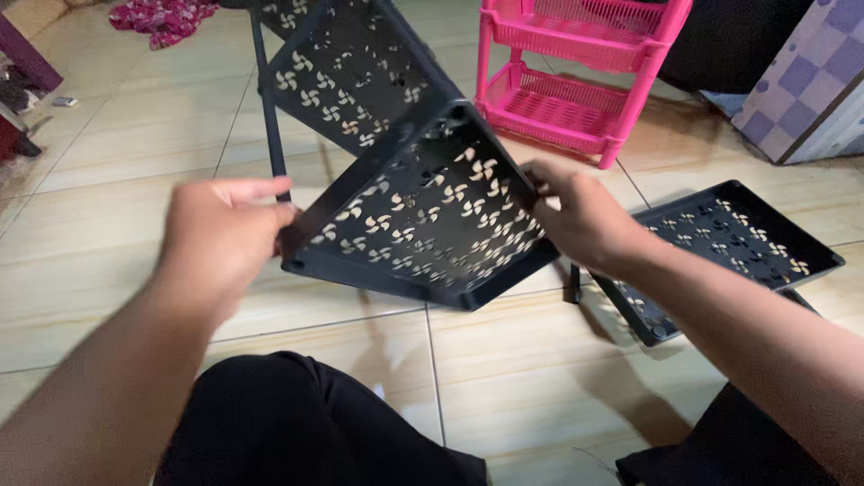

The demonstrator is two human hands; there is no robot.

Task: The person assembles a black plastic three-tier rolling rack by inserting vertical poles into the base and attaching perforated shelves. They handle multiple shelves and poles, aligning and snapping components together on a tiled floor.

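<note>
Your left hand is clenched on the left corner of a black tray with pinwheel cut-outs, and your right hand grasps its right edge, so the tray hangs tilted above the tiled floor just beyond your knees. A second black tray joins it behind, with a thin black pole at the left. Another loose tray lies on the floor to the right, and a pink rack stands farther back.

A home: beige tiled floor, pink plastic rack, crumpled cloth, checked mattress.
</note>
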